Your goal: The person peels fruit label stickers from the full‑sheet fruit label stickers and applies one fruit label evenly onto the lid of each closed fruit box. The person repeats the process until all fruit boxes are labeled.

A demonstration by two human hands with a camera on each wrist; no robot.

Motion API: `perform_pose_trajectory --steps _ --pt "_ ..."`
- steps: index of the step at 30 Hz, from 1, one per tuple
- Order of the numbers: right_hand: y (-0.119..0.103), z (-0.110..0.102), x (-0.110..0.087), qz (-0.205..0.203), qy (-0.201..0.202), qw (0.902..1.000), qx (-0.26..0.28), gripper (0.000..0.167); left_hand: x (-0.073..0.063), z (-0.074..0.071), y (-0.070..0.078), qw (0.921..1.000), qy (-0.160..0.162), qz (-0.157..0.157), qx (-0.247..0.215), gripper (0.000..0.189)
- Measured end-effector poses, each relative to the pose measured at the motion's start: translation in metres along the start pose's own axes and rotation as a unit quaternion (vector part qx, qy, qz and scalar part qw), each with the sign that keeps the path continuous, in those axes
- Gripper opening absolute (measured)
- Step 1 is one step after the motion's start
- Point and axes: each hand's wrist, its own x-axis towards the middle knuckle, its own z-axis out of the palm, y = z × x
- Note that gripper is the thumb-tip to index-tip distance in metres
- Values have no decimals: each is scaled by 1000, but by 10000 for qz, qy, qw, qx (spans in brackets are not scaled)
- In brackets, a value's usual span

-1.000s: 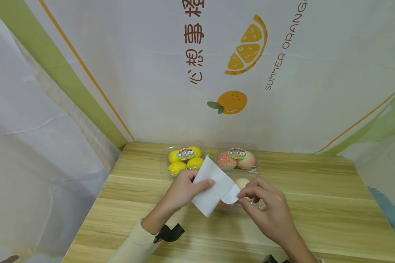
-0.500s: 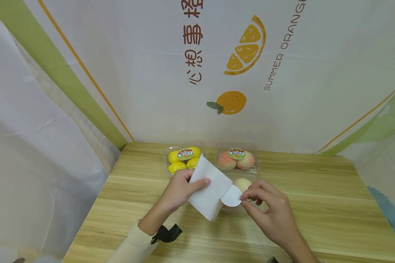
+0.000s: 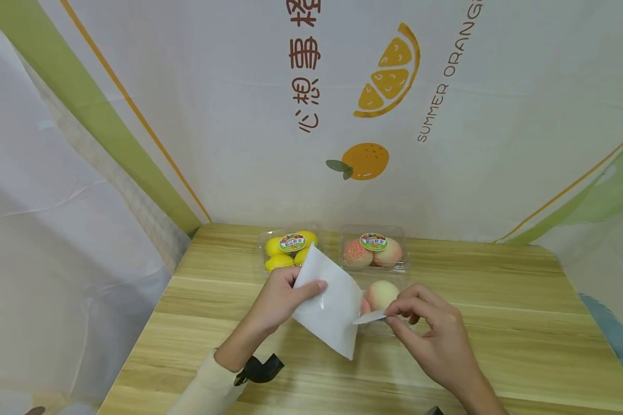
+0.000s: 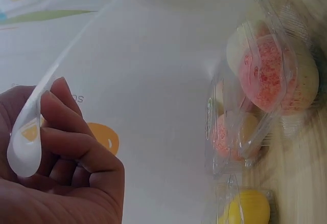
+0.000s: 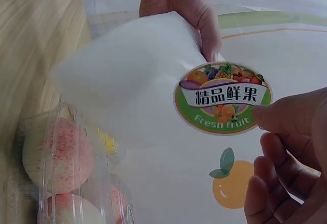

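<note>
My left hand (image 3: 277, 305) holds a white sheet (image 3: 329, 305), thumb on top, above the table. In the left wrist view the sheet (image 4: 56, 68) curls between thumb and fingers. My right hand (image 3: 438, 331) pinches the edge of an oval label sticker (image 5: 223, 100) printed with fruit and "Fresh fruit". From the head view the sticker (image 3: 370, 317) is seen nearly edge-on, its tip at the sheet's edge; whether they touch I cannot tell. Below the hands stands a clear plastic box holding peaches (image 3: 383, 295), partly hidden by the sheet and right hand.
Toward the back of the wooden table (image 3: 197, 323) stand two clear boxes with oval labels. One contains yellow lemons (image 3: 279, 262), the other peaches (image 3: 358, 253). A printed cloth (image 3: 239, 144) hangs behind the table's back edge.
The left hand and sheet have shifted slightly left, and the sheet has turned. The sticker has tilted from showing its white face to nearly edge-on, while the right hand moved slightly right.
</note>
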Motion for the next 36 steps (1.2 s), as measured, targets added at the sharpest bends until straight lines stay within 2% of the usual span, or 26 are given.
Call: perform_pose_trajectory --steps 8,15,21,30,36 --pt "0 -2 1 46 -6 10000 -16 43 -3 -3 -2 10000 68 -16 39 27" --pt "4 -3 -1 173 -16 9998 -13 43 -11 -7 -5 9998 141 -46 -101 28" --pt "7 -3 -3 260 -17 9997 18 33 -19 -11 -12 9995 165 -84 -244 30" --pt "10 -3 -4 315 31 9994 104 28 -35 -16 -27 9938 747 -565 -601 35" --pt "12 -2 -4 271 97 9995 85 38 -44 -18 -38 9899 818 -777 -854 38"
